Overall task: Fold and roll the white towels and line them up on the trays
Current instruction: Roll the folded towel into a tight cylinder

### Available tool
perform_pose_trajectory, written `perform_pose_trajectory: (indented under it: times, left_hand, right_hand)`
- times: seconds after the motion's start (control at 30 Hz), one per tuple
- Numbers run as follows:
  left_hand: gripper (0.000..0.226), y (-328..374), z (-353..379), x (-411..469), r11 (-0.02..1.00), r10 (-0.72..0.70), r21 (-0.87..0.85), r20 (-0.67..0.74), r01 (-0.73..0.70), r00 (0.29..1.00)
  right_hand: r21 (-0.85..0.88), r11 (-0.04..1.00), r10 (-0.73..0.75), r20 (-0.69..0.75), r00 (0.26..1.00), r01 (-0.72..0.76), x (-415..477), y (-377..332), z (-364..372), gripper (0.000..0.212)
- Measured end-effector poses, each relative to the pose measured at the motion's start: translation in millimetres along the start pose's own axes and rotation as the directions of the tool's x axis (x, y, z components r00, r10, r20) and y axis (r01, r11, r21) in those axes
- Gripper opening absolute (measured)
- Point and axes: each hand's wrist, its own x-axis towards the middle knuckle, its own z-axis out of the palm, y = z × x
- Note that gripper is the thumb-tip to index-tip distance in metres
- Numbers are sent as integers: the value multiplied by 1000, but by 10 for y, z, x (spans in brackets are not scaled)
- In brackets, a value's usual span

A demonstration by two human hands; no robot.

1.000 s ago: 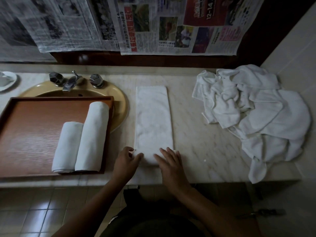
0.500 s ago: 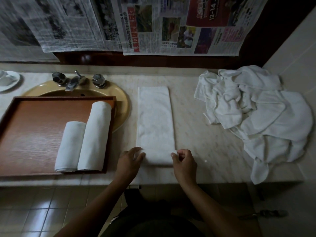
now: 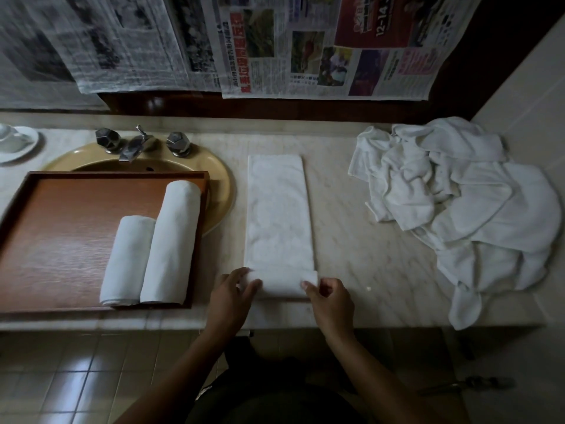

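I am standing at a pale marble tabletop (image 3: 367, 255) in a dim tiled bathroom. My left hand (image 3: 232, 296) and right hand (image 3: 330, 304) are gripping the two sides of the towel's (image 3: 278, 215) near end, which is curled into a small roll. My fingers (image 3: 253, 284) are bending round that roll, clamped on it from either side. The remaining length of the towel is lying flat as a narrow folded strip, running away from me across the marble toward the back ledge.

To my left a wooden tray (image 3: 61, 240) is sitting partly over a yellow sink (image 3: 220, 185), with a metal tap (image 3: 134, 145) behind it. Two finished rolls (image 3: 171, 243) are lying side by side and touching on the tray's right part, the shorter one on the left. A white cup (image 3: 15, 143) on a saucer is showing at the far left edge.

To my right a crumpled pile (image 3: 458, 209) of white towels is spreading over the tabletop's end and hanging over its front edge, beside a pale tiled wall (image 3: 526, 87). Newspaper (image 3: 305, 47) sheets are hanging along the back above a dark wooden strip. Beige floor (image 3: 61, 377) tiles are showing below the tabletop's front edge.
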Motion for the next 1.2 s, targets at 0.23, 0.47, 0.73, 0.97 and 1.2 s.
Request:
perform_pose_trajectory:
  times: [0.23,0.47,0.73,0.97,1.2]
  left_hand:
    - [44,40,-5,-34,1000,1,21,-2,-1,1000]
    - [42,-1,-71,-38,999,30,40,20,-31,999]
    - [56,24,-41,-7,966,150,213,4,-147,989]
    - [75,20,-22,130,582,451,528,423,-619,786]
    - [69,-331,-228,49,558,508,480,448,-677,736]
  right_hand:
    - [-120,985,-117,85,989,127,18,4,-97,22]
    - [-177,964,-176,127,976,197,57,-50,-184,25]
    - [-537,357,-658,437,614,764,20,123,22,81]
    - [-537,300,-589,546,596,788,132,37,-43,88]
    - [-437,418,-428,678,597,797,98,-75,-219,64]
